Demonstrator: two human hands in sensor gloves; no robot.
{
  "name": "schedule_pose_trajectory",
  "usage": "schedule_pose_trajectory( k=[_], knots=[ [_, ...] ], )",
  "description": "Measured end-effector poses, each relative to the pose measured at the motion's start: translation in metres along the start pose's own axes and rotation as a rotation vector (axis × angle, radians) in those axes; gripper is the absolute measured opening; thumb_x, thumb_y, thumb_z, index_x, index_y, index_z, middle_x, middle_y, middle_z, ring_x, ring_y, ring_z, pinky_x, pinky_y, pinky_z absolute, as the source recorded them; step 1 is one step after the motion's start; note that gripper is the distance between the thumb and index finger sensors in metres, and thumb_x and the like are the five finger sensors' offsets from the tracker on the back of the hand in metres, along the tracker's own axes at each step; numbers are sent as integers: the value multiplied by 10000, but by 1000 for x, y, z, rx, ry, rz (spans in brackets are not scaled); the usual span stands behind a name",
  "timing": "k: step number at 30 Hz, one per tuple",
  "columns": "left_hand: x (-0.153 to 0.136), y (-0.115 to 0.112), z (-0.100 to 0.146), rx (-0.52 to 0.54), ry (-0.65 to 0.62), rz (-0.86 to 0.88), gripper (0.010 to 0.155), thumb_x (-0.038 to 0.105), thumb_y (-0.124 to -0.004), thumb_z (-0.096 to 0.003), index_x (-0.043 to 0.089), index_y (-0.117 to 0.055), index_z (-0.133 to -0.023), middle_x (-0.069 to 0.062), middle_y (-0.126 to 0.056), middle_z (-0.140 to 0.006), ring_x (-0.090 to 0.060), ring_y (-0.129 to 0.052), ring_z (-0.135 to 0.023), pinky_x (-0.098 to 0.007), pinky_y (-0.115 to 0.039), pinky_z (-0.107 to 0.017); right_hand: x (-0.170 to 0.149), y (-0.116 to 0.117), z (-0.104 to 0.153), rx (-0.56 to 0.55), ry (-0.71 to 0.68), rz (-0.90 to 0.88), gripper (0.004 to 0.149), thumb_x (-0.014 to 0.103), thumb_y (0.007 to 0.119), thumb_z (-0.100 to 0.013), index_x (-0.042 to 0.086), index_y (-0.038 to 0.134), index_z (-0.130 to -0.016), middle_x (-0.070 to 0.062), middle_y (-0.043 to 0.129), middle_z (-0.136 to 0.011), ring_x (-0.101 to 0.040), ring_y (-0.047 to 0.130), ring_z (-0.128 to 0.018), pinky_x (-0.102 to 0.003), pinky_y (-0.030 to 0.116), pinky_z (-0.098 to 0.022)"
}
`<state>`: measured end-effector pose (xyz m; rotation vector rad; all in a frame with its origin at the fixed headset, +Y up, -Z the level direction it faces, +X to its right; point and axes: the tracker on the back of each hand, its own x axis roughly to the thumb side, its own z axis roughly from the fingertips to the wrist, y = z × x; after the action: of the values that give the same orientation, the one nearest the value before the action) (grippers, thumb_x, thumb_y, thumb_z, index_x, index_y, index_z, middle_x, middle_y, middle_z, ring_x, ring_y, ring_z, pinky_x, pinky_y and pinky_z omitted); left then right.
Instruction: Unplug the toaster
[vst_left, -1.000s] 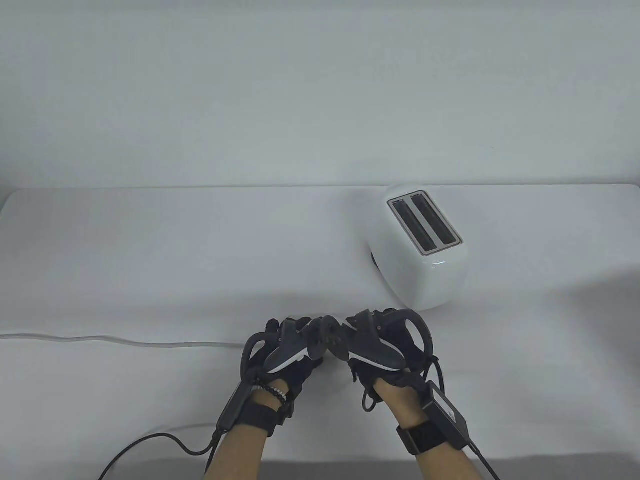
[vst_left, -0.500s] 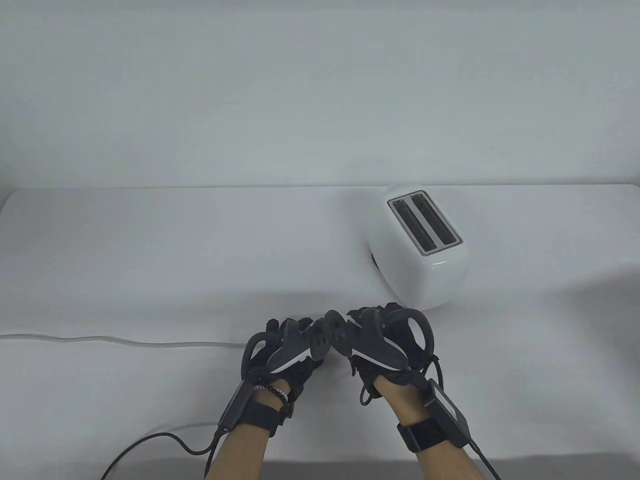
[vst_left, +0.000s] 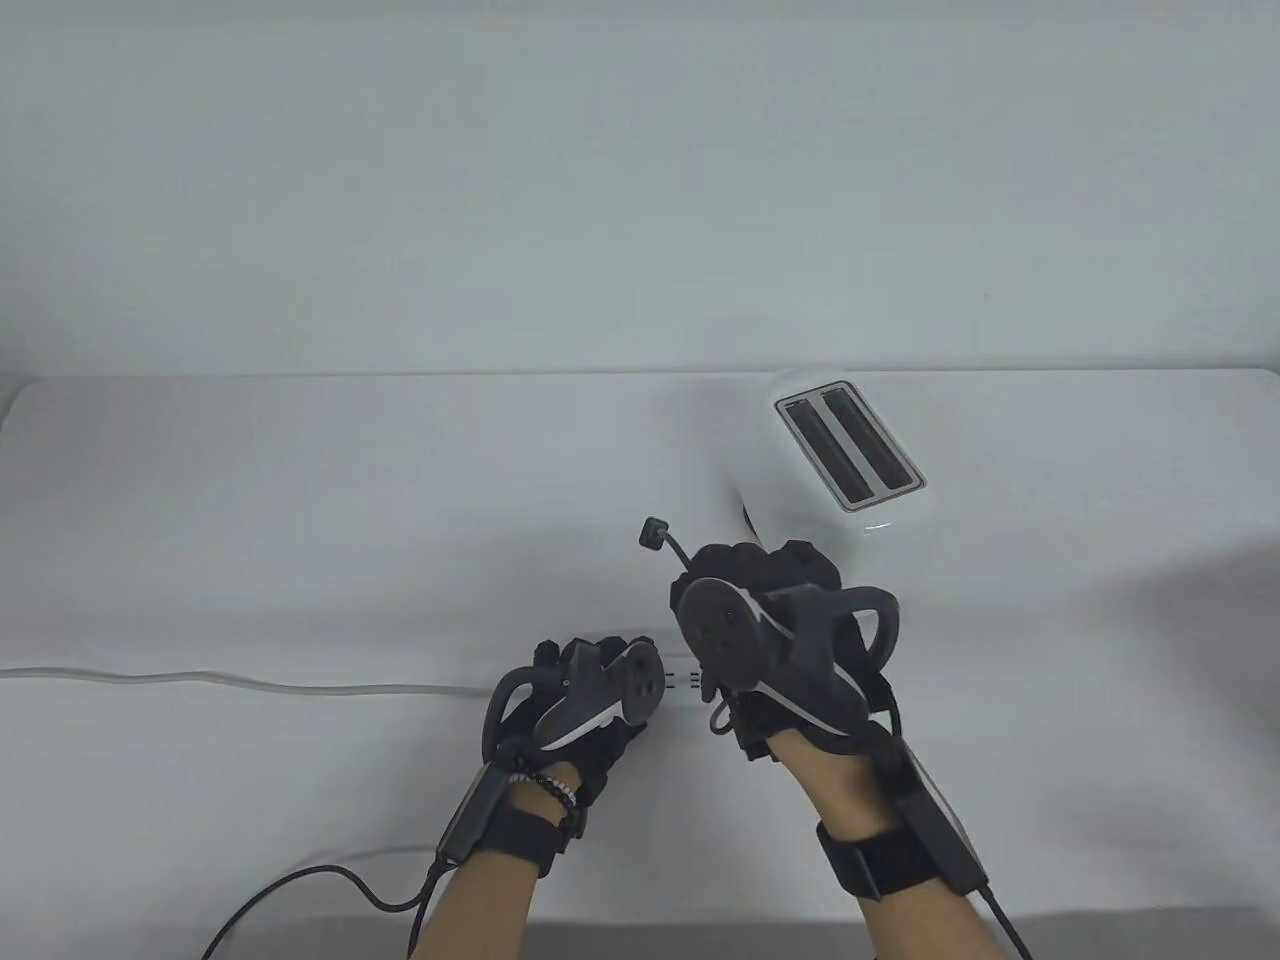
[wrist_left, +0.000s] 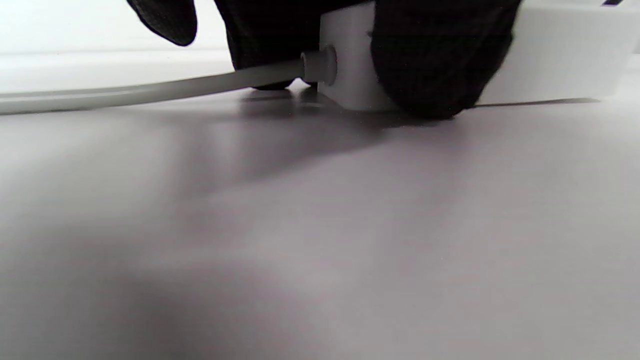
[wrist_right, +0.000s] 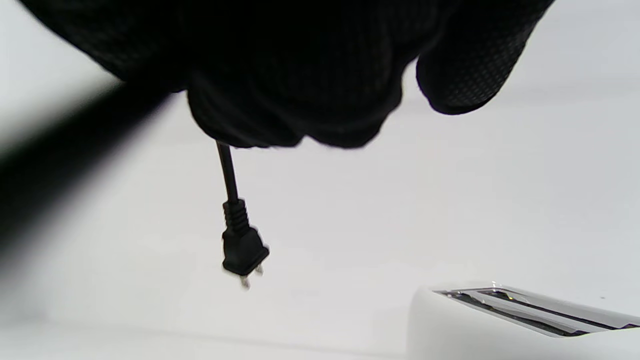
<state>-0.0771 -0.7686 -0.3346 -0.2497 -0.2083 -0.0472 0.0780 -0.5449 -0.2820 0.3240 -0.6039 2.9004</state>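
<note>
A white two-slot toaster (vst_left: 848, 490) stands at the right middle of the table; it also shows in the right wrist view (wrist_right: 510, 320). My right hand (vst_left: 765, 600) grips the toaster's black cord, raised above the table. The black plug (vst_left: 654, 531) sticks out past the fingers, free in the air, and hangs with its prongs bare in the right wrist view (wrist_right: 243, 250). My left hand (vst_left: 585, 690) rests on the white power strip (vst_left: 680, 681) and holds its end down (wrist_left: 350, 65).
The strip's grey-white cable (vst_left: 230, 682) runs left across the table to its edge, and shows in the left wrist view (wrist_left: 150, 90). A black glove cable (vst_left: 300, 890) loops near the front edge. A white cloth (vst_left: 300, 500) covers the table.
My right hand has lifted up and away toward the toaster, pulling the black plug out of the power strip. The left hand has stayed on the strip.
</note>
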Motion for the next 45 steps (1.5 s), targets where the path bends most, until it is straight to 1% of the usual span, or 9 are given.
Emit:
schedule_pose_trajectory(
  k=[4, 9, 15, 19, 25, 32, 37, 40, 45],
  knots=[
    [-1, -1, 0, 2, -2, 6, 826, 499, -795, -446, 453, -374, -1155, 91, -624, -1219, -269, -668, -1107, -604, -464, -887, -42, -10, 30, -13, 28, -82, 425, 407, 792, -395, 147, 885, -718, 12, 992, -497, -146, 960, -390, -549, 731, -538],
    [-1, -1, 0, 3, -3, 7, 826, 499, -799, -443, 456, -378, -1153, 92, -628, -1217, -268, -671, -1109, -598, -468, -888, -115, -9, 76, -43, 160, -84, 442, 374, 797, -395, 142, 851, -767, -2, 980, -560, -164, 956, -443, -563, 719, -549],
    [-1, -1, 0, 7, -2, 7, 823, 497, -798, -444, 457, -380, -1152, 92, -631, -1217, -269, -675, -1106, -596, -473, -886, -193, 8, 110, -1, 366, -94, 436, 341, 763, -401, 147, 818, -787, -10, 959, -599, -182, 945, -477, -579, 702, -553],
    [-1, -1, 0, 9, 0, 9, 824, 496, -799, -444, 456, -378, -1152, 89, -631, -1216, -269, -677, -1105, -591, -477, -886, -225, 28, 119, 78, 480, -67, 432, 330, 755, -398, 153, 815, -788, -8, 959, -610, -184, 948, -485, -581, 699, -554],
    [-1, -2, 1, 11, 3, 11, 823, 496, -797, -445, 454, -377, -1152, 86, -630, -1218, -273, -677, -1104, -587, -482, -885, -250, 63, 117, 199, 612, -26, 429, 320, 756, -393, 151, 821, -783, -11, 967, -609, -187, 958, -478, -583, 701, -550],
    [-1, -2, 1, 12, 3, 12, 822, 496, -797, -445, 453, -379, -1151, 87, -629, -1218, -270, -680, -1103, -585, -483, -885, -268, 105, 103, 351, 721, 148, 429, 319, 760, -386, 147, 832, -772, -9, 981, -593, -177, 974, -454, -575, 709, -542],
    [-1, -2, 1, 12, 3, 12, 822, 497, -798, -445, 456, -380, -1151, 93, -631, -1217, -267, -676, -1106, -586, -479, -887, -281, 131, 101, 455, 809, 273, 428, 322, 760, -386, 144, 834, -768, -8, 983, -584, -170, 976, -440, -570, 711, -541],
    [-2, -2, 0, 10, -3, 23, 821, 499, -799, -445, 462, -380, -1149, 96, -629, -1218, -264, -674, -1108, -586, -475, -889, -284, 145, 101, 504, 833, 368, 431, 338, 770, -391, 138, 839, -766, -13, 981, -575, -169, 972, -433, -572, 709, -542],
    [-3, -3, 0, 6, -5, 36, 823, 498, -801, -447, 468, -376, -1150, 93, -624, -1220, -262, -664, -1114, -587, -469, -893, -282, 160, 99, 552, 792, 525, 435, 353, 776, -390, 137, 846, -762, -10, 983, -572, -169, 971, -435, -573, 705, -548]
  ],
)
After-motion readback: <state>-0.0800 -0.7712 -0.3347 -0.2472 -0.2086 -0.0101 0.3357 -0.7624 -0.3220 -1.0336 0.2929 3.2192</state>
